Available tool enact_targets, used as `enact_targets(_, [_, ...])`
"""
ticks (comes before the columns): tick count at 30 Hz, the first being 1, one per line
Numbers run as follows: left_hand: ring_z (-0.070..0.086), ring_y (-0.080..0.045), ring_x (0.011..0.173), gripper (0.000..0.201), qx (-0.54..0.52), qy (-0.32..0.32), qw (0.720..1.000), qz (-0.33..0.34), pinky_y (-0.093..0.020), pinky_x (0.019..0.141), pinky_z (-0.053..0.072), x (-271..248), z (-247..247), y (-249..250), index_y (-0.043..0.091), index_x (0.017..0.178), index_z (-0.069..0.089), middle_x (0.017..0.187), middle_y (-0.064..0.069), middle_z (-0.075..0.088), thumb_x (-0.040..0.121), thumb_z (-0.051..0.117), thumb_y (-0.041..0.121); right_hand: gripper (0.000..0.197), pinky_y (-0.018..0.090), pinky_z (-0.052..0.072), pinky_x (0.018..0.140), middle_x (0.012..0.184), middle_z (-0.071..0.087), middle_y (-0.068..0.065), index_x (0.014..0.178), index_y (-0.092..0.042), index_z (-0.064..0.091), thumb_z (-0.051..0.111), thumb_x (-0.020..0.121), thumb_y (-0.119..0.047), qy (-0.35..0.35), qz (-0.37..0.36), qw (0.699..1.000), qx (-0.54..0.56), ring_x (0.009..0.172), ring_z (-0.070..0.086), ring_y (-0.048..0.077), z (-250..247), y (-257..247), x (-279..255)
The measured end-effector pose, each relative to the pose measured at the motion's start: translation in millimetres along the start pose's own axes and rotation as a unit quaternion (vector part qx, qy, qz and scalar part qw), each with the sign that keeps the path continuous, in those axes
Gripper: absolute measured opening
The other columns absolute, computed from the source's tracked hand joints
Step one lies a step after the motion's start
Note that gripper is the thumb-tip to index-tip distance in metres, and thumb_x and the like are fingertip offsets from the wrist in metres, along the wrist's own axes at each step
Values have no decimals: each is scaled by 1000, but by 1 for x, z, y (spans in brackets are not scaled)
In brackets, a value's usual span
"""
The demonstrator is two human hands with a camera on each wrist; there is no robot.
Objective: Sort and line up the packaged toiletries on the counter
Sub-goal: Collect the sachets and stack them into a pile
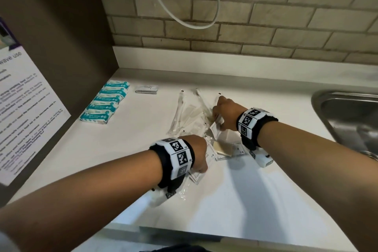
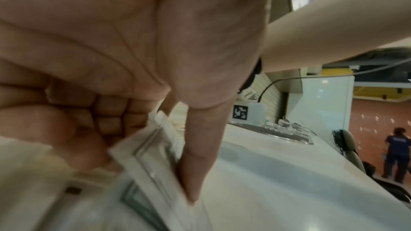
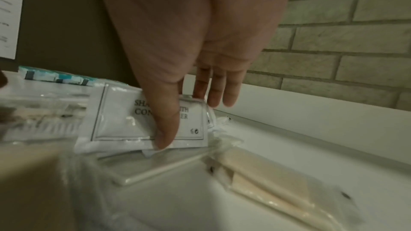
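A loose pile of packaged toiletries lies mid-counter: clear-wrapped long items (image 1: 184,112), a beige item in clear wrap (image 1: 222,148) and white sachets. My left hand (image 1: 201,155) is at the pile's near side. In the left wrist view my left hand (image 2: 144,173) pinches a thin stack of white sachets (image 2: 153,157) between thumb and curled fingers. My right hand (image 1: 218,116) is at the pile's far side. Its thumb and fingers (image 3: 189,122) pinch a white shampoo-with-conditioner sachet (image 3: 124,122). A row of teal packets (image 1: 104,104) lies lined up at the left, and a small white sachet stack (image 1: 146,89) beside it.
A brown cabinet panel (image 1: 61,47) with a printed notice (image 1: 24,104) walls the counter's left side. A steel sink (image 1: 347,120) is set in at the right. A white cable (image 1: 184,20) hangs against the brick wall behind. The counter's front edge (image 1: 184,229) is close to me.
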State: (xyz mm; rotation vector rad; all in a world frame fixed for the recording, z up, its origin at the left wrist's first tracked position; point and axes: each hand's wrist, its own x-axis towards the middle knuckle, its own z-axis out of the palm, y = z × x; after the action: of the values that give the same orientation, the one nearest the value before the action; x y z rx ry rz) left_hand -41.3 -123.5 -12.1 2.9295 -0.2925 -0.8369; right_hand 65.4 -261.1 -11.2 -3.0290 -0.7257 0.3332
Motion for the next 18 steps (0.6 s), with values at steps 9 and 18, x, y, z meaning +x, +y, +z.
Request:
enact_targets(9, [53, -17, 81, 37, -188, 101, 977, 24, -27, 60, 40, 15, -12, -35, 20, 97, 49, 94, 3, 55, 77, 79, 31, 23, 30, 42, 72, 104, 62, 4, 92, -19, 55, 73, 80, -25, 34, 31, 997, 63, 89, 55, 24, -26, 9, -17])
enact_targets(18, [72, -22, 86, 32, -383, 85, 918, 60, -33, 70, 60, 25, -37, -74, 16, 104, 72, 97, -3, 75, 74, 84, 17, 33, 29, 45, 64, 85, 63, 2, 91, -10, 59, 83, 71, -20, 79, -11, 964, 254, 74, 57, 18, -49, -26, -26])
